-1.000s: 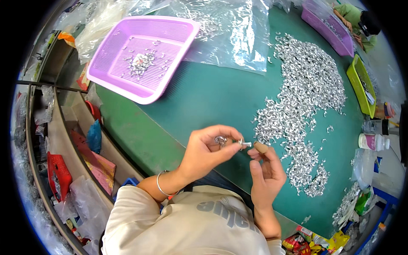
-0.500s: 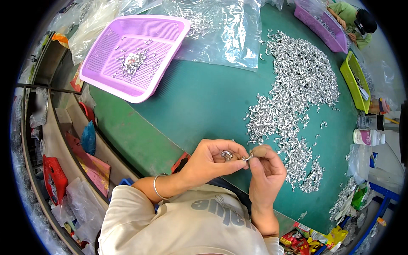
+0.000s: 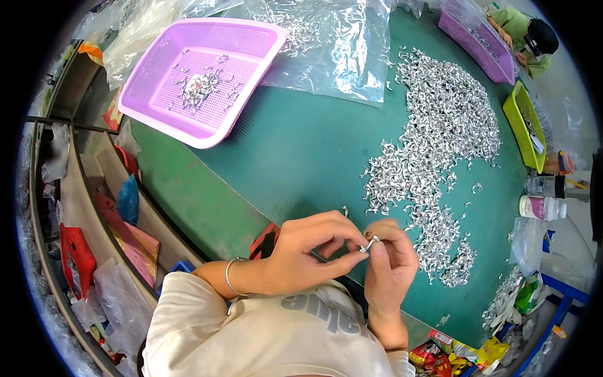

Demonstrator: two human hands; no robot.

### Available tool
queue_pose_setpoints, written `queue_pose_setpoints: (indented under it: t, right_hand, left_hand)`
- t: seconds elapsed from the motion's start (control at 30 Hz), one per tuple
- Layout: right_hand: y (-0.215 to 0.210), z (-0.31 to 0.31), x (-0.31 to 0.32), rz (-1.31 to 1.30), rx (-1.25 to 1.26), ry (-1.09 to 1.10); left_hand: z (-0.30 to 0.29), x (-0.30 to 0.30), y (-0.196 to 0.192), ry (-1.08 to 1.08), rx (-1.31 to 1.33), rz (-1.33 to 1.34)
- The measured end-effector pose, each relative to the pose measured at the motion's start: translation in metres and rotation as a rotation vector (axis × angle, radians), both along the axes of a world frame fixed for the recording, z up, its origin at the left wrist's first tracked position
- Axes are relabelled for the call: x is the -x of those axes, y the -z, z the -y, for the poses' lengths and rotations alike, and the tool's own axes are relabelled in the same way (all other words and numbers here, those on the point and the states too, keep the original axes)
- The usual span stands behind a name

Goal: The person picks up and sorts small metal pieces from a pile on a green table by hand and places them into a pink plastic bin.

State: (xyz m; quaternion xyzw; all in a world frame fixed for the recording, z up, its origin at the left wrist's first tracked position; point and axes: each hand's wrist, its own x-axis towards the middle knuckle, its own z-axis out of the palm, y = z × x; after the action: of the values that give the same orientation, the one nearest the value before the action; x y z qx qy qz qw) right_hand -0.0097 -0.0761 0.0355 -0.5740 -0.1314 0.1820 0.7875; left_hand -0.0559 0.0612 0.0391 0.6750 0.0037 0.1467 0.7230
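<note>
A small curved silver metal piece (image 3: 370, 244) is pinched between the fingertips of both hands, just above the near part of the table. My left hand (image 3: 308, 251), with a bangle on its wrist, closes thumb and forefinger on its left end. Thumb and fingers of my right hand (image 3: 391, 267) close on the other end. Whether the left palm holds more pieces is hidden by its fingers. Beyond and to the right of my hands spreads a large heap of similar silver pieces (image 3: 449, 113). One loose piece (image 3: 344, 211) lies just past my left knuckles.
A purple mesh basket (image 3: 173, 133) with some pieces stands far left, next to clear plastic sheeting (image 3: 339, 69). Far right are another purple basket (image 3: 468, 47), a yellow-green basket (image 3: 524, 129), a white bottle (image 3: 541, 208) and a person (image 3: 524, 34). Shelves (image 3: 103, 179) line the left.
The metal piece between my fingertips is now turned more upright. Ring-like pieces that showed inside my left hand are now out of sight. My left fingers have curled over more.
</note>
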Motion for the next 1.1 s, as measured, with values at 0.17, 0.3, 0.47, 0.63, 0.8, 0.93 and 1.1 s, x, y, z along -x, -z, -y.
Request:
queue_pose_setpoints:
  t: [0.17, 0.3, 0.47, 0.63, 0.8, 0.93, 1.1]
  right_hand:
    - [-0.004, 0.003, 0.004, -0.176, -0.074, -0.075]
    - [-0.004, 0.005, 0.003, -0.276, -0.126, -0.102]
    - [-0.005, 0.005, 0.005, -0.3, -0.151, -0.126]
    - [0.012, 0.004, -0.008, 0.006, 0.255, 0.062]
    - [0.03, 0.001, -0.018, 0.581, 0.748, -0.013]
    - [0.031, -0.013, -0.012, 0.59, 0.764, -0.038]
    - [0.005, -0.008, -0.002, 0.073, 0.17, 0.049]
  left_hand:
    - [-0.002, 0.0, -0.007, 0.014, -0.119, 0.07]
    - [-0.001, -0.002, -0.008, -0.001, -0.182, 0.134]
    - [-0.001, -0.001, -0.007, -0.045, -0.213, 0.15]
    - [-0.048, -0.013, -0.013, -0.701, -0.56, 0.026]
    - [-0.1, -0.023, -0.016, -0.904, -0.39, -0.019]
    - [-0.066, -0.019, -0.015, -0.036, 0.492, -0.385]
    - [-0.029, -0.023, 0.015, 0.369, 0.98, -0.541]
